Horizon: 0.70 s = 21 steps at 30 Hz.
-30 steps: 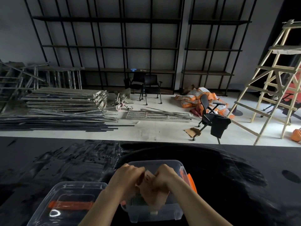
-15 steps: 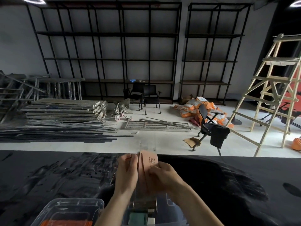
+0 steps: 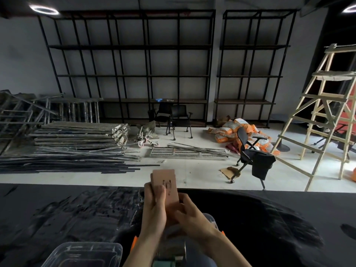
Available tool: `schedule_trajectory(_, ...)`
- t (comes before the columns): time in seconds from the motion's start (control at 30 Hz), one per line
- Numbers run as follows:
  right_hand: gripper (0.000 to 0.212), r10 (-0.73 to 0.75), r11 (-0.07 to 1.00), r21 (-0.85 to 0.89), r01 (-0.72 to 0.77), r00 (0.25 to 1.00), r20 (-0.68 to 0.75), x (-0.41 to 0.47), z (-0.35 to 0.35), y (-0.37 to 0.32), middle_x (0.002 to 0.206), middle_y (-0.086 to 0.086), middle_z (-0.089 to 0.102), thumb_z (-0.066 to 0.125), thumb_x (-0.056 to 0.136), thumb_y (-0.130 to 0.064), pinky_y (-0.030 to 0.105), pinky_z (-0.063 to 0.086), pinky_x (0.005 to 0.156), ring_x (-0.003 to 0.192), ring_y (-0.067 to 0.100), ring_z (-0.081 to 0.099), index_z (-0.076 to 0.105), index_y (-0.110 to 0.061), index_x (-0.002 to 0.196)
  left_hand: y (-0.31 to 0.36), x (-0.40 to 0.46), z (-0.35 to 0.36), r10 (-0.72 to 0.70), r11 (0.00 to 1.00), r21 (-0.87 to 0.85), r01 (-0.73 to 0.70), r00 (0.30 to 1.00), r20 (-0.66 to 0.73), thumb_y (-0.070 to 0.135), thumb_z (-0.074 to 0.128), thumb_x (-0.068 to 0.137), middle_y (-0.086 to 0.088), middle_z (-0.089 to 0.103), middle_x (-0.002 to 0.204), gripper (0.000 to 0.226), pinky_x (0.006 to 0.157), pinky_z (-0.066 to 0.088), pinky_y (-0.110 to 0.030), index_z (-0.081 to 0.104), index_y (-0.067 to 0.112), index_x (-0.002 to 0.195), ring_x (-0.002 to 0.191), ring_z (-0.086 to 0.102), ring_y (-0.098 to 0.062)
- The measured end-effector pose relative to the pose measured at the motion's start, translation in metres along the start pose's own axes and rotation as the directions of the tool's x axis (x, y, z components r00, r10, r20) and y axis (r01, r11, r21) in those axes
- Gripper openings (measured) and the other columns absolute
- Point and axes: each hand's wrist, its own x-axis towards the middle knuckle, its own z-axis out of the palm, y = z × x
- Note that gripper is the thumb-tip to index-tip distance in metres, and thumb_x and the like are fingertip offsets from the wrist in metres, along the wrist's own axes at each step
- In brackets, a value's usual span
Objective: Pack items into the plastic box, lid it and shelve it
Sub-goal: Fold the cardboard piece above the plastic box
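Both hands hold a flat pinkish-brown card packet (image 3: 167, 182) upright above the black table. My left hand (image 3: 154, 211) grips its left edge, thumb on the printed front. My right hand (image 3: 189, 218) clasps its lower right part. Beneath my wrists sits the clear plastic box (image 3: 212, 220) with orange clips, mostly hidden; a green item (image 3: 165, 264) shows inside at the bottom edge. The clear lid (image 3: 84, 253) lies on the table at the lower left.
The black table (image 3: 77, 212) fills the lower view. Beyond it are tall black metal shelves (image 3: 134, 74), stacked metal frames (image 3: 77, 137), black chairs (image 3: 252, 157), orange sacks (image 3: 237, 130) and a wooden ladder (image 3: 327, 116) on the right.
Both hands lifted the card packet up out of the box and raised it higher. The view tilted upward, so box and lid slid toward the bottom edge.
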Motion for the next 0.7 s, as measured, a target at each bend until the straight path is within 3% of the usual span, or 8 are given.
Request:
schedule_trajectory(0.07,0.029,-0.033,0.999,0.004,0.033,0.999,-0.011,0.000,0.002,0.006,0.100,0.019,0.075,0.059,0.094,-0.003,0.046,0.063,0.066,0.086,0.038,0.074,0.055,-0.012,0.122,0.006,0.000,0.003,0.059,0.998,-0.009,-0.059,0.997,0.058,0.030,0.047,0.102,0.008,0.070,0.088,0.013,0.062,0.055,-0.020,0.052,0.041,0.097,0.079,0.069,-0.007)
schedule_trajectory(0.17,0.026,-0.084,0.996,0.009,0.085,0.994,-0.071,-0.001,-0.004,0.008,0.087,0.020,0.074,0.069,0.089,-0.011,0.056,0.059,0.064,0.070,0.042,0.069,0.060,-0.009,0.113,0.018,0.003,-0.001,0.141,0.989,0.024,-0.146,0.978,0.152,0.020,0.055,0.100,0.006,0.071,0.091,0.019,0.068,0.056,-0.021,0.051,0.035,0.111,0.084,0.070,-0.012)
schedule_trajectory(0.27,0.015,-0.106,0.913,-0.400,0.082,0.994,-0.039,-0.001,-0.020,0.008,0.067,-0.002,0.068,0.065,0.089,-0.016,0.049,0.056,0.055,0.052,0.030,0.066,0.056,-0.013,0.100,0.038,0.016,-0.019,0.308,0.927,0.176,-0.332,0.940,0.149,0.013,0.069,0.091,0.011,0.068,0.096,0.053,0.070,0.056,-0.018,0.045,0.037,0.132,0.085,0.069,-0.004)
schedule_trajectory(0.37,0.014,-0.204,0.721,-0.683,0.121,0.978,-0.041,-0.002,-0.032,0.002,0.067,-0.008,0.064,0.069,0.079,-0.026,0.035,0.051,0.055,0.056,0.009,0.061,0.057,-0.024,0.086,0.053,0.028,-0.029,0.312,0.670,0.547,-0.502,0.859,0.406,0.035,0.072,0.085,0.024,0.066,0.101,0.046,0.074,0.054,-0.016,0.054,0.040,0.127,0.087,0.067,0.003)
schedule_trajectory(0.43,0.019,-0.252,0.810,-0.566,0.155,0.963,-0.097,-0.003,-0.034,-0.002,0.073,-0.004,0.068,0.076,0.072,-0.020,0.034,0.051,0.060,0.063,0.008,0.060,0.064,-0.019,0.087,0.050,0.029,-0.031,0.252,0.600,0.641,-0.478,0.874,0.416,0.040,0.071,0.085,0.023,0.070,0.092,0.031,0.072,0.054,-0.016,0.060,0.036,0.114,0.083,0.067,0.004)
schedule_trajectory(0.5,0.027,-0.208,0.960,-0.229,0.164,0.961,-0.183,-0.002,-0.031,-0.001,0.089,0.007,0.076,0.078,0.075,-0.008,0.035,0.057,0.071,0.079,0.021,0.071,0.069,-0.011,0.101,0.041,0.026,-0.030,0.249,0.742,0.559,-0.370,0.926,0.284,0.034,0.071,0.088,0.014,0.072,0.089,0.024,0.065,0.052,-0.012,0.060,0.028,0.109,0.081,0.068,0.000)
schedule_trajectory(0.57,0.028,-0.175,0.984,-0.016,0.177,0.950,-0.257,0.000,-0.023,0.000,0.099,0.014,0.077,0.072,0.082,-0.003,0.038,0.059,0.079,0.095,0.030,0.073,0.067,-0.008,0.110,0.033,0.019,-0.021,0.202,0.855,0.457,-0.246,0.969,0.145,0.032,0.071,0.088,0.010,0.072,0.090,0.027,0.063,0.052,-0.011,0.059,0.023,0.111,0.082,0.068,-0.001)
schedule_trajectory(0.7,0.021,-0.228,0.972,-0.025,0.234,0.906,-0.357,0.005,-0.007,-0.005,0.095,0.019,0.074,0.067,0.082,-0.012,0.052,0.058,0.082,0.091,0.037,0.071,0.064,-0.010,0.102,0.018,0.006,-0.002,0.088,0.884,0.458,-0.089,0.996,0.024,0.036,0.060,0.095,0.002,0.067,0.106,0.029,0.073,0.048,-0.022,0.056,0.017,0.117,0.090,0.064,-0.009)
